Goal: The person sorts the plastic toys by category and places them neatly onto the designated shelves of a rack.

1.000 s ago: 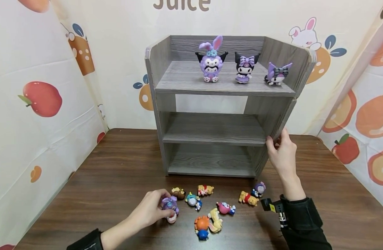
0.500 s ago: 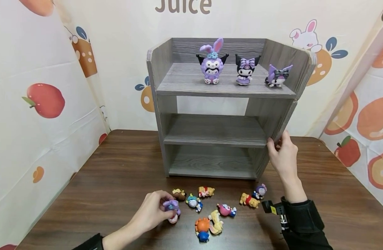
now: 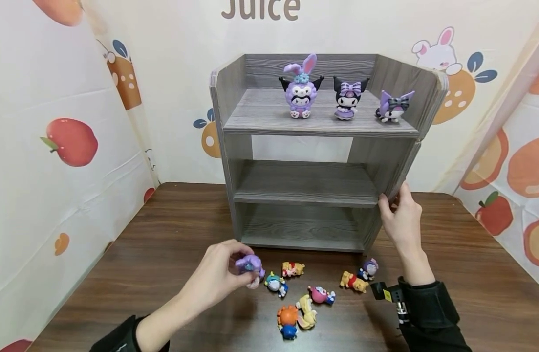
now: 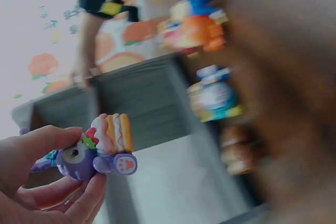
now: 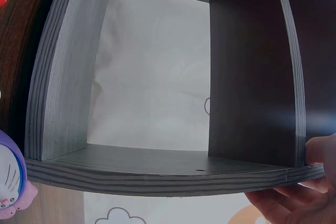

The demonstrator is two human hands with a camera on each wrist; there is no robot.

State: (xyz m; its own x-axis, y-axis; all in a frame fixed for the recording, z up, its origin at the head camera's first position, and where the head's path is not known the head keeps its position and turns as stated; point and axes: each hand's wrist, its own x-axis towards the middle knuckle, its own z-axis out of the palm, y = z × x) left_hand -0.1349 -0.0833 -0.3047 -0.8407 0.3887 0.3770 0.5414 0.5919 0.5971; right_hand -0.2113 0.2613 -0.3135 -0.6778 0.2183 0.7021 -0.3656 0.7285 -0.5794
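My left hand [image 3: 216,271] pinches a purple figurine [image 3: 250,264] between thumb and fingers, just above the table. In the left wrist view that purple figurine [image 4: 79,163] lies sideways, with a layered cake or sandwich piece and a paw-print foot showing. My right hand [image 3: 402,220] grips the right side edge of a grey wood-grain shelf [image 3: 304,181] near its middle board. The right wrist view shows the fingers of the right hand [image 5: 310,203] around that side panel. On the top board stand a purple rabbit-eared figurine [image 3: 301,95], a black-eared one [image 3: 347,100] and a purple-eared one [image 3: 392,107].
Several small figurines lie before the shelf: a teal one [image 3: 275,283], a yellow-and-red bear [image 3: 292,269], a pink one [image 3: 320,295], an orange-and-blue one [image 3: 288,320], a pale yellow one [image 3: 307,312]. Another bear [image 3: 353,282] and a purple-hooded figurine [image 3: 369,268] lie further right.
My left hand has raised the purple figurine off the table and moved it slightly forward and right, now covering the brown figurine in the head view. My right hand stays on the shelf's side.
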